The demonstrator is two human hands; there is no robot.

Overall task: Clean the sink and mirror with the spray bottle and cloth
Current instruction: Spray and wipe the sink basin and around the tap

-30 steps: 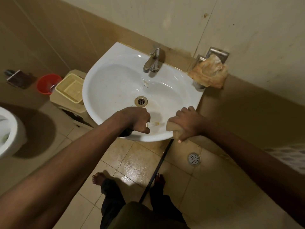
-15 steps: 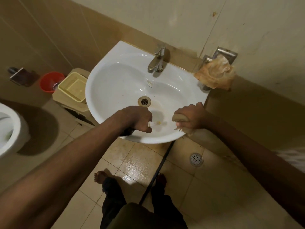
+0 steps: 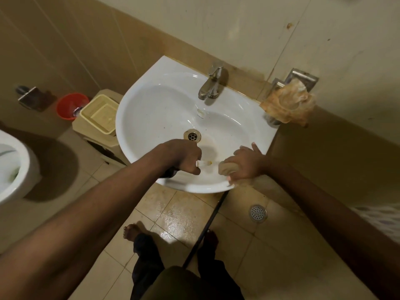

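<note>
A white sink [image 3: 151,118] hangs on the tiled wall, with a metal tap [image 3: 211,84] at the back and a drain [image 3: 192,135] in the bowl. My left hand [image 3: 184,156] is closed around a spray bottle whose white nozzle [image 3: 203,163] pokes out to the right; the bottle's dark body is mostly hidden under the hand. My right hand [image 3: 246,162] presses a bunched beige cloth [image 3: 227,168] on the sink's front right rim. No mirror is in view.
A crumpled orange-brown rag [image 3: 287,105] lies on a metal holder right of the sink. A beige bin [image 3: 98,118] and red bucket [image 3: 70,106] stand to the left, a toilet [image 3: 13,165] farther left. A dark hose [image 3: 205,230] and floor drain [image 3: 258,213] are below.
My right hand with the cloth has slid along the front right rim of the sink. My left hand has stayed over the bowl with the bottle.
</note>
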